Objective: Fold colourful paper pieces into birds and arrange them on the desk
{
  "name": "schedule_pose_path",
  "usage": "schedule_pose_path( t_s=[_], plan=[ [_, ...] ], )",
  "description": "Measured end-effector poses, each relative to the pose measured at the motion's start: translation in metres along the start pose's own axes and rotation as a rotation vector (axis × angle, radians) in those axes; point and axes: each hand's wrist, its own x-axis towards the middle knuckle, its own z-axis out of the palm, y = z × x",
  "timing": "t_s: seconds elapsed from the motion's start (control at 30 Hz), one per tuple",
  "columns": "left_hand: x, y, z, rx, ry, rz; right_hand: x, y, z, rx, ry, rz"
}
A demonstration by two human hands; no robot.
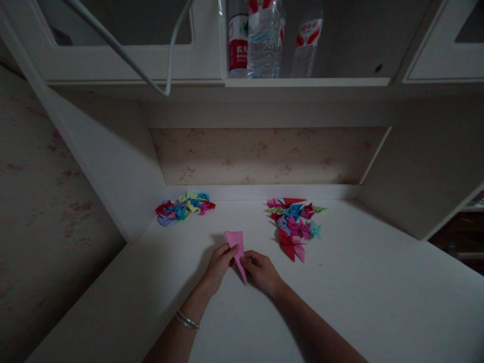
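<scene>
A pink piece of folded origami paper [236, 241] is held between my hands above the white desk [242, 322]. It is broad at the top and narrows to a point at the bottom. My left hand [219, 262] closes on its left side, the thumb lying across the front. On the right edge, lower down, my right hand [262, 272] pinches the paper with thumb and fingers; some fingertips are hidden behind it. Beyond my right hand lies a pile of colourful folded paper pieces [293, 224], and another such pile [185, 207] sits at the back left.
Overhead is a cabinet shelf [302, 82] holding plastic bottles [264, 45]. A white cable or rod [143, 75] hangs in front of the cabinet at the upper left. Side panels [102, 151] bound the desk, with a flower-patterned wall [260, 156] behind.
</scene>
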Motion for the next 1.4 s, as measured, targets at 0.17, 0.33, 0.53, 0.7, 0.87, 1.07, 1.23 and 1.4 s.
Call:
schedule_pose_path(
  t_s=[0.17, 0.33, 0.53, 0.7, 0.87, 1.07, 1.23, 1.4],
  plan=[
    [0.0008, -0.0014, -0.0004, 0.011, -0.001, 0.001, 0.0003, 0.0011, -0.0001, -0.015, 0.003, -0.006],
    [-0.0005, 0.0010, 0.0003, 0.020, -0.003, 0.001, 0.0000, 0.0018, -0.0009, -0.042, 0.009, -0.010],
    [-0.0018, 0.0051, 0.0023, 0.011, 0.002, -0.009, -0.0004, -0.0014, -0.0013, -0.014, -0.017, -0.021],
    [-0.0015, 0.0048, 0.0025, 0.010, 0.016, -0.016, -0.0015, -0.0032, -0.0013, -0.033, -0.009, -0.017],
    [-0.0024, 0.0050, 0.0021, 0.022, 0.024, -0.007, -0.0006, 0.0004, -0.0005, -0.030, -0.003, -0.015],
    [-0.0022, 0.0046, 0.0021, 0.017, 0.010, -0.009, 0.0001, 0.0028, -0.0008, -0.035, -0.007, -0.014],
    [-0.0021, 0.0050, 0.0021, 0.021, 0.000, -0.001, 0.0004, 0.0028, -0.0004, -0.004, -0.014, -0.012],
    [-0.0024, 0.0055, 0.0019, 0.036, 0.005, -0.002, -0.0005, -0.0006, -0.0005, -0.021, -0.013, -0.019]
  ],
)
